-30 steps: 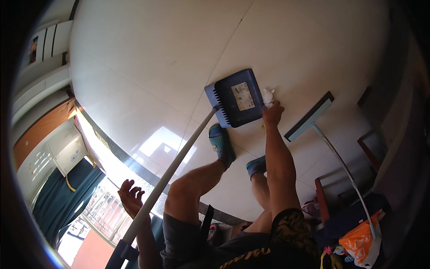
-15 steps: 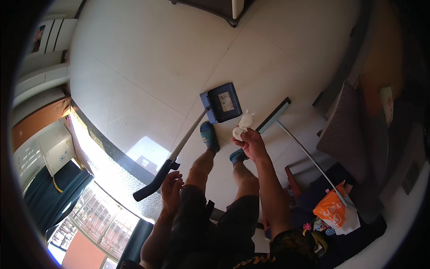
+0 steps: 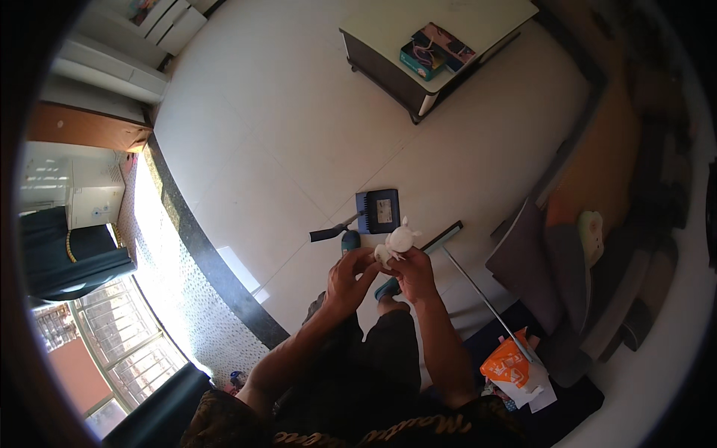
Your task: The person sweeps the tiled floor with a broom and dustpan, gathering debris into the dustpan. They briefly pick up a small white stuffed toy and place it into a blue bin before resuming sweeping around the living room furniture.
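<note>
1. Small white figure (image 3: 403,237), rounded head, ear-like points; I have left hand (image 3: 349,282) and right hand (image 3: 415,275) both closed on it, above the floor.
2. Surface: pale, smooth tiled floor (image 3: 261,134); dark-blue plastic dustpan (image 3: 382,211) on it.
3. Room: I note a low, pale-topped table (image 3: 377,31) beyond.

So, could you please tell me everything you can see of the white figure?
The white figure is small, with a larger rounded part bearing slim, ear-like points and a smaller rounded part below. Its material and finer details are unclear. It is held above the floor, leaning to the right, larger part uppermost in the picture. The right hand holds it; the left hand meets its smaller part.
</note>
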{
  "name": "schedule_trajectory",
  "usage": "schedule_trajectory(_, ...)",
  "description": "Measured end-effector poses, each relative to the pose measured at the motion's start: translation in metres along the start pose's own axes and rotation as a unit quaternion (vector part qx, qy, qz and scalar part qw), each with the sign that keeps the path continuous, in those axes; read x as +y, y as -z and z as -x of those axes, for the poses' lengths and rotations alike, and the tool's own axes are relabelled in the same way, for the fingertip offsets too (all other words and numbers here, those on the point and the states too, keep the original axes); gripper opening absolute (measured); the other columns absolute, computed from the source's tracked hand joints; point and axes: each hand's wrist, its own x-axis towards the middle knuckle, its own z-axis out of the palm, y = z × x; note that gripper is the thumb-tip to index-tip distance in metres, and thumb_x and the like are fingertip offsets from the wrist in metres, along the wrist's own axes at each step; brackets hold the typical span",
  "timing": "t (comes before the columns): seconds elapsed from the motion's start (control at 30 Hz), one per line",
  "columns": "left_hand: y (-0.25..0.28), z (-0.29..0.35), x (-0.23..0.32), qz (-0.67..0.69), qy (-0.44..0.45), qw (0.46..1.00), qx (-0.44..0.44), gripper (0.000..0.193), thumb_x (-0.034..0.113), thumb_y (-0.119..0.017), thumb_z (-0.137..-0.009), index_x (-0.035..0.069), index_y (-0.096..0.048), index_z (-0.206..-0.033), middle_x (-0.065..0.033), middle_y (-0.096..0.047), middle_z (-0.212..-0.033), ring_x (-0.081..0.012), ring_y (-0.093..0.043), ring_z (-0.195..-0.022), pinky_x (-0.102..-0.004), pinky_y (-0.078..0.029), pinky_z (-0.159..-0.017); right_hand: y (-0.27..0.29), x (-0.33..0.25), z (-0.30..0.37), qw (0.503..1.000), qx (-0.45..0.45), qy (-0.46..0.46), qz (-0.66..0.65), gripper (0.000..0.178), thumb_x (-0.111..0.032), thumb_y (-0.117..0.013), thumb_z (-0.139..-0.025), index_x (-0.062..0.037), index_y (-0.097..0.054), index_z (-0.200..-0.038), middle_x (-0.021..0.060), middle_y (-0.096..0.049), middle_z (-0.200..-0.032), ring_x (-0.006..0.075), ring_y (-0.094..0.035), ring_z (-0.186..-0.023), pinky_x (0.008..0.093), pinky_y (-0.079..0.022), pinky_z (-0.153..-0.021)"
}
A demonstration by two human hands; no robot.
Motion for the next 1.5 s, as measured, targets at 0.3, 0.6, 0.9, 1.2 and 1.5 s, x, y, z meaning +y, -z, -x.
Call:
schedule_trajectory(0.3, 0.004, 0.074, 0.042, 0.019, 0.051, 0.998, 0.008, 0.028, 0.011, -0.066, -0.084, -0.003, -0.061, -0.108, -0.0137, -0.067, -0.095, -0.0174, -0.067, -0.085, -0.0298, -0.054, -0.077, -0.026, -0.032, 0.090, 0.993, -0.065, 0.004, 0.103, 0.026, -0.006, -0.065, -0.086, 0.0065, -0.060, -0.108, 0.0121, -0.065, -0.099, 0.0166, -0.066, -0.085, 0.0287, -0.056, -0.080)
schedule_trajectory(0.6, 0.000, 0.128, 0.047, 0.115, -0.029, 0.991, 0.055, 0.030, 0.010, -0.065, -0.085, -0.005, -0.058, -0.110, -0.0111, -0.067, -0.094, -0.0149, -0.065, -0.084, -0.0273, -0.053, -0.075, -0.030, -0.024, 0.135, 0.981, -0.051, 0.080, 0.172, 0.027, -0.009, -0.068, -0.085, 0.0037, -0.062, -0.108, 0.0082, -0.066, -0.094, 0.0119, -0.063, -0.079, 0.0253, -0.054, -0.075)
schedule_trajectory(0.9, 0.043, 0.128, 0.065, 0.170, 0.030, 0.985, 0.000, 0.023, 0.011, -0.070, -0.082, -0.005, -0.067, -0.099, -0.0083, -0.069, -0.084, -0.0105, -0.063, -0.078, -0.0237, -0.050, -0.072, -0.080, -0.025, 0.160, 0.955, -0.024, 0.160, 0.248, 0.024, -0.008, -0.068, -0.084, 0.0049, -0.064, -0.104, 0.0075, -0.068, -0.085, 0.0115, -0.064, -0.075, 0.0243, -0.054, -0.071)
schedule_trajectory(1.2, 0.177, 0.115, 0.024, 0.360, 0.029, 0.930, -0.074, 0.014, 0.006, -0.068, -0.083, -0.003, -0.069, -0.095, -0.0086, -0.069, -0.087, -0.0129, -0.064, -0.081, -0.0272, -0.052, -0.079, -0.179, 0.036, 0.124, 0.984, -0.072, 0.068, 0.148, 0.022, -0.007, -0.065, -0.085, 0.0022, -0.060, -0.105, 0.0102, -0.067, -0.094, 0.0158, -0.066, -0.080, 0.0268, -0.056, -0.070)
schedule_trajectory(1.5, 0.306, 0.082, -0.015, 0.462, 0.027, 0.883, -0.081, 0.019, 0.009, -0.067, -0.085, -0.001, -0.065, -0.101, -0.0095, -0.068, -0.091, -0.0157, -0.064, -0.082, -0.0300, -0.053, -0.081, -0.297, 0.095, 0.070, 0.991, -0.107, 0.022, 0.083, 0.021, -0.007, -0.064, -0.087, 0.0005, -0.060, -0.106, 0.0097, -0.066, -0.098, 0.0154, -0.065, -0.084, 0.0266, -0.055, -0.075)
